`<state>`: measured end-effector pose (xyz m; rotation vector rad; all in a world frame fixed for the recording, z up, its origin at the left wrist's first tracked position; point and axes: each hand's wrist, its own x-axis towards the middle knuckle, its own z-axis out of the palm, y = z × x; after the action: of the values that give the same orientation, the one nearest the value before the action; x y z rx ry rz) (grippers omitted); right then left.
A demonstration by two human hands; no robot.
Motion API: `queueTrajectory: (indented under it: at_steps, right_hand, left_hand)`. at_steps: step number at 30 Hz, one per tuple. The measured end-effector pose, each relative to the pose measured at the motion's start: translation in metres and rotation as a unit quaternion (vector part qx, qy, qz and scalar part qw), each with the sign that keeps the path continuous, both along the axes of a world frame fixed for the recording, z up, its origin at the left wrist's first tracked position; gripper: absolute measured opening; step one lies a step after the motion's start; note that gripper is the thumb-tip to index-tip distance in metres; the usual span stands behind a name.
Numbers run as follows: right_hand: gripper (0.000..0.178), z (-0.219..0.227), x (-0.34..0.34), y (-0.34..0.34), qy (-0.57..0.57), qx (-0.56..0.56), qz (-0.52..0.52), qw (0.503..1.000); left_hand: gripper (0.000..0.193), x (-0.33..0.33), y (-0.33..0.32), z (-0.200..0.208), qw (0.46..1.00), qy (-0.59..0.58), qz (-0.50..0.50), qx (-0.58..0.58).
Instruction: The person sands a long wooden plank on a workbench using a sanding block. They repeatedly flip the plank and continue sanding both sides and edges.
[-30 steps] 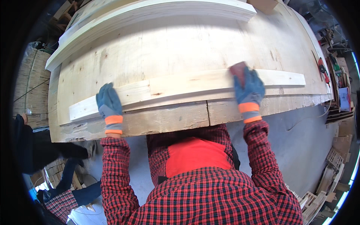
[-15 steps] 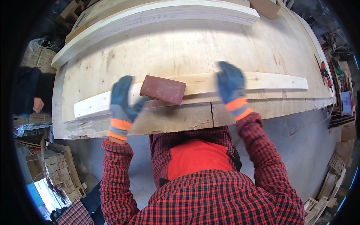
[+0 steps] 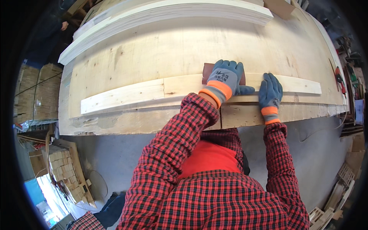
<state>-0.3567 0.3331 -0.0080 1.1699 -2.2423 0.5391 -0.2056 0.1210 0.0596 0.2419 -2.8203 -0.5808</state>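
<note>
One block [image 3: 207,72] under left hand [image 3: 224,78]

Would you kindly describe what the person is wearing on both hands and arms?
The left hand and right hand wear matching gloves: blue fingers, grey toward the wrist, orange and grey banded cuffs. Dark printed markings show on the left glove's back. Both sleeves are red and black checked.
</note>
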Motion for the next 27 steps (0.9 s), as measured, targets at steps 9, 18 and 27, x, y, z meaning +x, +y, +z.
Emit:
queueTrajectory:
  at_steps: [9, 18, 27]
  right_hand:
    - [0.035, -0.002, 0.006, 0.004, -0.003, 0.005, -0.009, 1.000]
    - [0.041, -0.003, -0.002, 0.004, -0.044, -0.093, -0.033, 0.994]
    - [0.042, -0.004, -0.001, 0.008, -0.031, -0.103, -0.065, 0.992]
  left_hand:
    - [0.087, 0.223, -0.161, 0.014, 0.942, -0.118, 0.298, -0.097]
    - [0.088, -0.024, -0.008, 0.008, 0.997, -0.074, -0.008, -0.020]
    - [0.088, 0.094, -0.069, -0.010, 0.991, 0.004, 0.097, -0.095]
